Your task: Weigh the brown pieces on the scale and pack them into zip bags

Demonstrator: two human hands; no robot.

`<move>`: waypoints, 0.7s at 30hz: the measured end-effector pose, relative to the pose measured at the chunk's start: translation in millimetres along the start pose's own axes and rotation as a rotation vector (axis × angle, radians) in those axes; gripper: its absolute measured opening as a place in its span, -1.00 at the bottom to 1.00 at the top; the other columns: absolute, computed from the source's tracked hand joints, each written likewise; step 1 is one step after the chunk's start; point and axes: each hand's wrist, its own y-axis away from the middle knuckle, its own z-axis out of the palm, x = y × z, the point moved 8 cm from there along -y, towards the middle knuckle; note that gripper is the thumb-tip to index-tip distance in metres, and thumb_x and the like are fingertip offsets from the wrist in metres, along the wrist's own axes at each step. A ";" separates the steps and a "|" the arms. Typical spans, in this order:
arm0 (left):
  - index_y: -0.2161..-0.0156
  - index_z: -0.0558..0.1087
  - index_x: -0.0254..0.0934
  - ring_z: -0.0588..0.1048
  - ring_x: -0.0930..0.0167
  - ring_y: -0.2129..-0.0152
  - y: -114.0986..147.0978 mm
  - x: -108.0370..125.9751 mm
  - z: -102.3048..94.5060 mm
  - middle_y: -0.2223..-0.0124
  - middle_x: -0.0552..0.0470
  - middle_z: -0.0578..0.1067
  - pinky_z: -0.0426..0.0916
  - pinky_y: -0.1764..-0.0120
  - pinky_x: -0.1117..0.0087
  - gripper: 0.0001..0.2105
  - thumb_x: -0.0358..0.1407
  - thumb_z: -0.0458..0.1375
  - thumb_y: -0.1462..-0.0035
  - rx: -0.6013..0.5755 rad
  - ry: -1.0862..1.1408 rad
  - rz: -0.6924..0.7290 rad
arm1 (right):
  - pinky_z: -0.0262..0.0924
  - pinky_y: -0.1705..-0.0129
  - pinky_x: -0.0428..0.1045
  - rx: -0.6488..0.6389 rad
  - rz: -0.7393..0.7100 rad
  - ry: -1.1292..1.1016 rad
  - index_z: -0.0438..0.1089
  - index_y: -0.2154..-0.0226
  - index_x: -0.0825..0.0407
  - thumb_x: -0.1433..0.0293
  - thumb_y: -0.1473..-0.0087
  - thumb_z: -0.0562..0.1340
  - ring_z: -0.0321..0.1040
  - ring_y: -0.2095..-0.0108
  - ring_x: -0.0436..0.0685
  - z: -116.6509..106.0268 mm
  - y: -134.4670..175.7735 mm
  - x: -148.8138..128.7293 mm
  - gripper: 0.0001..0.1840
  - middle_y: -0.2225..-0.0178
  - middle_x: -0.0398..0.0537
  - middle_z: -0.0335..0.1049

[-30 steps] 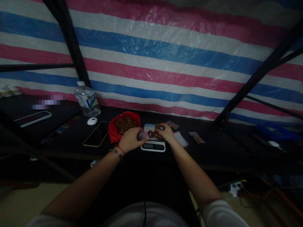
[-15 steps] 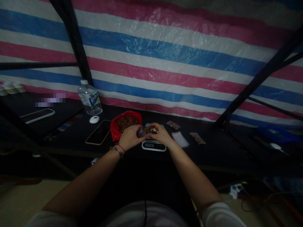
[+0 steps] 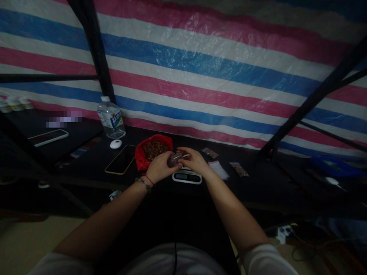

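While the left hand (image 3: 157, 168) pinched a small, clear plastic bag (image 3: 173, 159) near the flat white scale (image 3: 186, 177), the right hand (image 3: 195, 160) bent its fingers beside it; I couldn't tell if they gripped. That bag seemed partway done. To the right, two small, see-through packets of brown bits (image 3: 239, 169) looked finished. Many bits were left in the bright red plastic sack (image 3: 140, 162), plus some flat, whitish plastic sleeves (image 3: 218, 170).

The right grip (image 3: 195, 161) has apparently reached the bag (image 3: 173, 160).
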 end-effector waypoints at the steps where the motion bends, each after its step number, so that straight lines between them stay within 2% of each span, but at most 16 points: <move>1: 0.13 0.37 -0.25 0.47 0.26 0.26 0.5 0.6 0.9 0.21 -0.06 0.48 0.33 0.22 0.29 -0.59 -0.03 0.16 0.03 0.000 0.021 -0.006 | 0.30 0.10 0.01 0.000 -0.008 -0.019 0.29 -0.03 -0.08 0.48 0.07 0.25 0.37 0.10 0.07 0.6 0.1 -3.3 -0.45 0.04 -0.06 0.39; 5: 0.16 0.36 -0.25 0.46 0.31 0.31 2.2 4.9 0.3 0.26 -0.02 0.47 0.33 0.27 0.33 -0.65 -0.07 0.13 -0.01 0.033 0.108 -0.011 | 0.27 0.03 0.06 0.004 -0.026 -0.003 0.21 -0.10 -0.14 0.50 0.03 0.20 0.30 0.00 0.09 -0.2 1.2 -11.5 -0.39 -0.03 -0.08 0.34; 10: 0.17 0.34 -0.27 0.45 0.33 0.34 3.1 5.0 -1.9 0.27 -0.01 0.46 0.32 0.27 0.34 -0.66 -0.07 0.13 -0.01 0.058 0.160 -0.021 | 0.32 0.14 0.01 0.000 -0.059 0.060 0.21 -0.11 -0.11 0.46 0.07 0.23 0.34 0.10 0.08 -5.2 6.5 -13.0 -0.37 -0.04 -0.02 0.31; 13: 0.17 0.34 -0.28 0.45 0.34 0.32 2.0 1.4 -0.9 0.26 -0.01 0.47 0.33 0.26 0.33 -0.65 -0.07 0.14 0.00 0.054 0.174 -0.020 | 0.32 0.19 -0.02 -0.068 -0.078 0.113 0.17 -0.14 -0.09 0.45 0.07 0.23 0.36 0.19 0.05 -7.7 11.0 -8.6 -0.33 -0.01 0.00 0.32; 15: 0.16 0.34 -0.28 0.46 0.34 0.32 0.6 -2.7 0.4 0.26 0.00 0.47 0.34 0.25 0.33 -0.64 -0.08 0.15 0.00 0.041 0.197 -0.029 | 0.30 0.18 -0.02 -0.059 -0.070 0.150 0.12 -0.16 -0.07 0.49 0.09 0.21 0.36 0.19 0.05 -18.3 12.2 3.3 -0.28 0.02 0.00 0.34; 17: 0.17 0.34 -0.27 0.46 0.35 0.32 -0.6 -8.4 -0.9 0.26 0.01 0.48 0.35 0.24 0.33 -0.66 -0.09 0.15 -0.01 0.045 0.233 -0.064 | 0.28 0.14 0.00 0.062 -0.029 0.234 0.13 -0.15 -0.03 0.51 0.14 0.21 0.34 0.14 0.08 -41.4 11.7 25.0 -0.26 0.03 0.02 0.32; 19: 0.18 0.33 -0.28 0.47 0.35 0.30 -1.2 -12.6 -7.4 0.25 0.00 0.48 0.36 0.21 0.32 -0.68 -0.11 0.14 -0.02 0.095 0.281 -0.091 | 0.24 0.08 0.05 0.220 0.057 0.385 0.23 -0.08 0.05 0.52 0.15 0.19 0.33 0.12 0.12 -68.5 12.6 54.4 -0.35 0.08 0.06 0.33; 21: 0.14 0.32 -0.28 0.47 0.35 0.26 -1.3 -12.6 -15.1 0.20 -0.03 0.48 0.36 0.17 0.31 -0.67 -0.14 0.14 -0.03 0.149 0.329 -0.073 | 0.19 0.03 0.07 0.288 0.192 0.541 0.34 0.04 0.13 0.50 0.15 0.21 0.32 0.11 0.17 -86.9 15.7 88.1 -0.49 0.14 0.10 0.38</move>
